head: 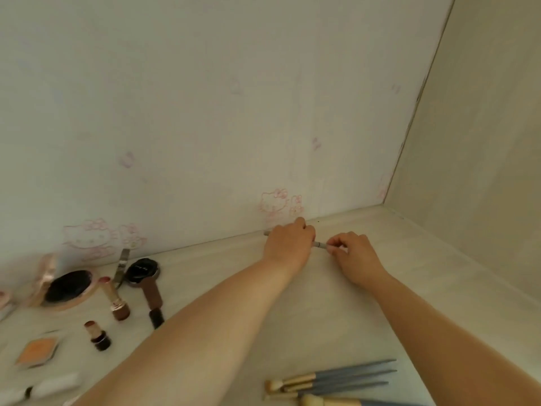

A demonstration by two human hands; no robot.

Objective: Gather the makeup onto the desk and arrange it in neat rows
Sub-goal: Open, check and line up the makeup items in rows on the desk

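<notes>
Blue-handled makeup brushes (pixel 333 382) nearest, bunched side by side at near edge of tabletop (pixel 336 303). Both hands far back by wall (pixel 205 112): left hand (pixel 288 244) curled around thin grey pencil (pixel 319 244), right hand (pixel 355 254) pinching its end. At left: open round compact (pixel 68 290), two uncapped lipsticks (pixel 115 298), peach powder pan (pixel 36 351), black-headed brown-handled item (pixel 146 278).

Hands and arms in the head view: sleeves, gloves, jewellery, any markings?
Both forearms are bare to the frame edge, no sleeves showing. The left hand and right hand have no gloves; no rings, watch or bracelets are visible. Nails are too small to judge.
</notes>
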